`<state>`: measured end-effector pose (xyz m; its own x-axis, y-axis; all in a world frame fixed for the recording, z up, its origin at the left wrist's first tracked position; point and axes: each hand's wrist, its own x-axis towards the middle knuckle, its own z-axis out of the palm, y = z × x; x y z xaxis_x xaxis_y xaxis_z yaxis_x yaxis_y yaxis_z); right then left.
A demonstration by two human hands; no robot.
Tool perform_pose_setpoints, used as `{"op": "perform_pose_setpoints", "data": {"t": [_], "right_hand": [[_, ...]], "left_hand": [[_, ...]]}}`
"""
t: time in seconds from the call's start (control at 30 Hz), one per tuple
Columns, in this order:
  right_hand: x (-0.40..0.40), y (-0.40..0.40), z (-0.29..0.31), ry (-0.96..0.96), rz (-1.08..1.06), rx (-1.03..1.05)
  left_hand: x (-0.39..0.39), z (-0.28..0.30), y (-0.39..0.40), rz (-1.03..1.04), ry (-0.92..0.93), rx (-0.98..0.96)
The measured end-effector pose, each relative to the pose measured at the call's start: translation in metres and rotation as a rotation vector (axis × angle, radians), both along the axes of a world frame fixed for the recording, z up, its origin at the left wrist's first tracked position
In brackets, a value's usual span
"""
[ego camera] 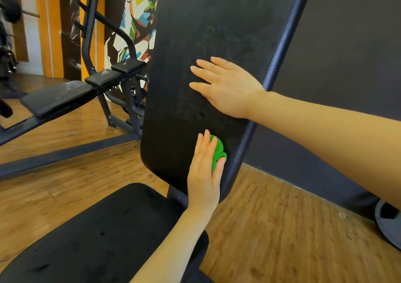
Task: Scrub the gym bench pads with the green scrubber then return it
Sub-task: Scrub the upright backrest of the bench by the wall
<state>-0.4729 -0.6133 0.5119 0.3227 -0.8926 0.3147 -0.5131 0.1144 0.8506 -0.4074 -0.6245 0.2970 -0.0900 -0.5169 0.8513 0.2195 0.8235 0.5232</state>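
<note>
The inclined black back pad (212, 33) of the gym bench rises in the middle of the view, with dull smears on its surface. Low on that pad my left hand (204, 169) holds the green scrubber (218, 152) against it. The fingers lie over the scrubber and the thumb tucks round its lower right side. Most of the scrubber is hidden under the hand. Higher up, my right hand (223, 87) rests flat on the pad with straight fingers. The black seat pad (97, 235) lies below, under my left forearm.
A second bench with several black pads (58, 98) and a dark steel frame (91, 33) stands at the left on the wooden floor (271, 228). A painted mural wall is behind it. A dark wall (347, 43) runs along the right, and a dark round object (388, 224) sits at the right edge.
</note>
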Motion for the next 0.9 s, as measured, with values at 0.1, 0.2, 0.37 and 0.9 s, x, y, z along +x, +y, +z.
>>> {"op": "perform_pose_setpoints", "data": {"t": [0.1,0.2,0.37,0.9], "right_hand": [[0.001,0.001,0.0,0.003,-0.009,-0.002],[0.001,0.001,0.0,0.007,-0.025,-0.008],[0.001,0.001,-0.001,0.026,-0.046,-0.016],[-0.005,-0.001,-0.005,0.022,-0.005,-0.043]], "left_hand": [[-0.005,0.024,0.0,-0.021,0.017,-0.078],[-0.012,0.03,-0.002,0.028,-0.039,-0.171],[-0.015,0.022,-0.007,0.098,-0.066,-0.237],[0.007,-0.056,-0.004,0.106,-0.272,-0.209]]}}
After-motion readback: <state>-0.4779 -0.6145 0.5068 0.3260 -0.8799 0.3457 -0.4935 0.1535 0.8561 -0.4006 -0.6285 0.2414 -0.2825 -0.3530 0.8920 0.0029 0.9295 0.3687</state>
